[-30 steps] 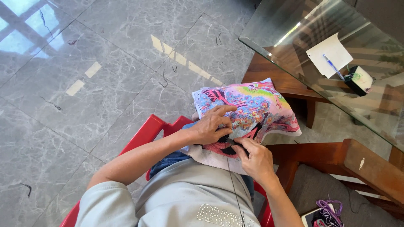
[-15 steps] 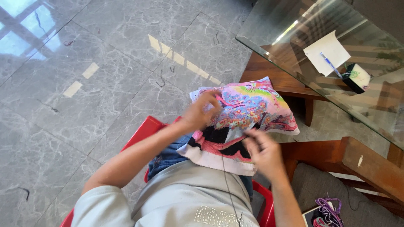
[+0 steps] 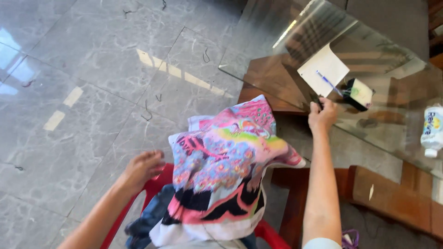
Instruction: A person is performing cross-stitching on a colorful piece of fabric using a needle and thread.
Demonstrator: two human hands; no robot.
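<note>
A brightly printed cloth (image 3: 226,175), pink, yellow and black, lies draped over the person's lap, bunched above a red plastic chair (image 3: 154,184) and some dark blue fabric (image 3: 147,221) at its lower edge. The left hand (image 3: 143,168) hovers just beside the cloth's left edge, its fingers loosely curled and its grip on nothing, apart from the print. The right hand (image 3: 323,113) is stretched out well ahead of the cloth to the near edge of the glass table (image 3: 277,60), where its grip closes on a small dark object (image 3: 315,99) too small to make out clearly. On the glass just beyond that hand lie a white sheet of paper (image 3: 320,67) with a blue pen (image 3: 328,82) across its corner, and beside them a small dark box with a pale top (image 3: 359,93). A white plastic bottle (image 3: 432,131) lies near the right border. The table's wooden frame (image 3: 392,198) shows under the glass, and the grey marble floor (image 3: 92,69) spreads to the left, scattered with short bits of thread.
</note>
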